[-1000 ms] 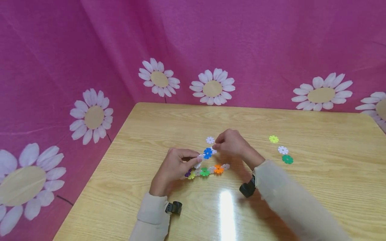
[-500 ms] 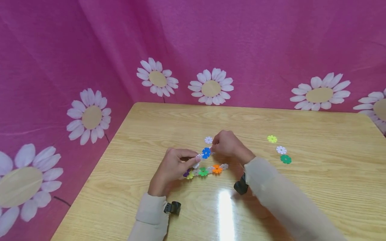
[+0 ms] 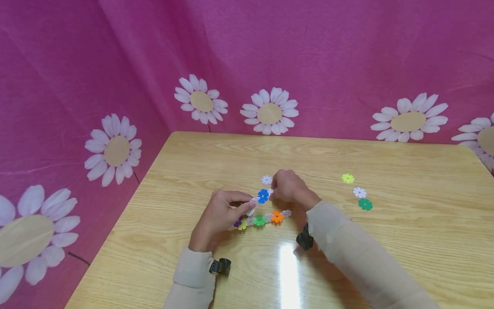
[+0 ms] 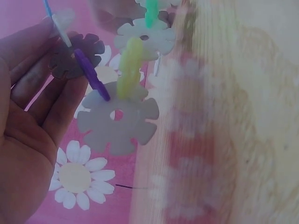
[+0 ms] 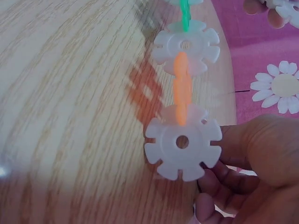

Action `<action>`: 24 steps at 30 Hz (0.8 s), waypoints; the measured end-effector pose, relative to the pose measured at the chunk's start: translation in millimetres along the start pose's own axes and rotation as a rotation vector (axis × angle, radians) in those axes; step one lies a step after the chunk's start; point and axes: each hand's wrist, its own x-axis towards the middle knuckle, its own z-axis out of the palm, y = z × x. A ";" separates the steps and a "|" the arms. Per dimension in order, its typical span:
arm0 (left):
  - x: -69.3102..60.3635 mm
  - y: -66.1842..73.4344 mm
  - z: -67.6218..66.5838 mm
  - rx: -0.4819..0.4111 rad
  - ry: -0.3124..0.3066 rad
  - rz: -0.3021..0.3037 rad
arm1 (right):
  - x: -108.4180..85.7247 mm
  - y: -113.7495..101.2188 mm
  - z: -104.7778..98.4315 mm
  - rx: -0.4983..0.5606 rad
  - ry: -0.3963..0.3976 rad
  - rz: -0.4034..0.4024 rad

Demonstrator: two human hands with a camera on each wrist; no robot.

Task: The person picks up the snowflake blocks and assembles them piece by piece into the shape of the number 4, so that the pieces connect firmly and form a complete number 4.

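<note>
Notched plastic flower discs are slotted together into a chain between my hands. My left hand [image 3: 218, 214] pinches a white disc [image 3: 254, 201] of it between thumb and fingers. Beside that stands a blue disc [image 3: 263, 196]. My right hand [image 3: 291, 188] pinches a white disc [image 3: 271, 191] at the blue one's right side; its fingertips are partly hidden. Lower down, the chain runs through purple [image 4: 88, 72], yellow [image 4: 130, 70], green [image 3: 259, 220] and orange [image 5: 182, 88] discs with white ones between. A white disc [image 5: 182, 158] forms its right end.
A loose white disc [image 3: 266, 180] lies just behind the hands. Farther right on the wooden table [image 3: 409, 223] are a yellow-green disc [image 3: 347, 178], a white disc [image 3: 359, 192] and a green disc [image 3: 365, 204]. A pink flowered cloth [image 3: 328, 56] hangs behind and left.
My right hand has shifted slightly left and its forearm has swung inward, staying at the white disc by the blue one. The left hand keeps nearly the same place.
</note>
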 end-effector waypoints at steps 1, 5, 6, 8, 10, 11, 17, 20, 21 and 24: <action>0.2 0.1 -0.1 0.000 0.000 0.002 | 0.1 0.1 -0.4 0.004 -0.007 0.007; 0.7 -0.1 0.1 0.001 0.000 -0.002 | 0.3 2.1 -1.5 0.021 -0.010 0.023; 0.7 0.1 0.2 0.002 0.000 -0.004 | 0.0 2.8 -1.9 0.029 -0.010 0.027; 0.5 0.4 0.4 0.004 0.001 -0.009 | -1.1 4.4 -3.0 0.055 -0.010 0.033; 0.2 0.8 0.8 0.005 0.001 -0.014 | -3.0 5.9 -4.4 0.085 -0.012 0.033; 0.1 1.0 1.0 0.003 0.001 -0.017 | -4.1 6.5 -5.3 0.098 -0.011 0.032; 1.1 1.5 2.1 0.009 -0.002 -0.020 | -12.7 11.3 -12.8 0.129 -0.010 -0.003; 1.0 1.7 2.8 0.013 0.000 -0.012 | -16.8 13.6 -16.0 0.123 -0.002 -0.038; 0.9 1.7 3.0 0.013 0.001 -0.008 | -18.4 14.1 -17.4 0.121 0.003 -0.055; 1.5 0.8 3.9 0.016 0.001 0.016 | -24.1 14.8 -22.5 0.116 0.029 -0.114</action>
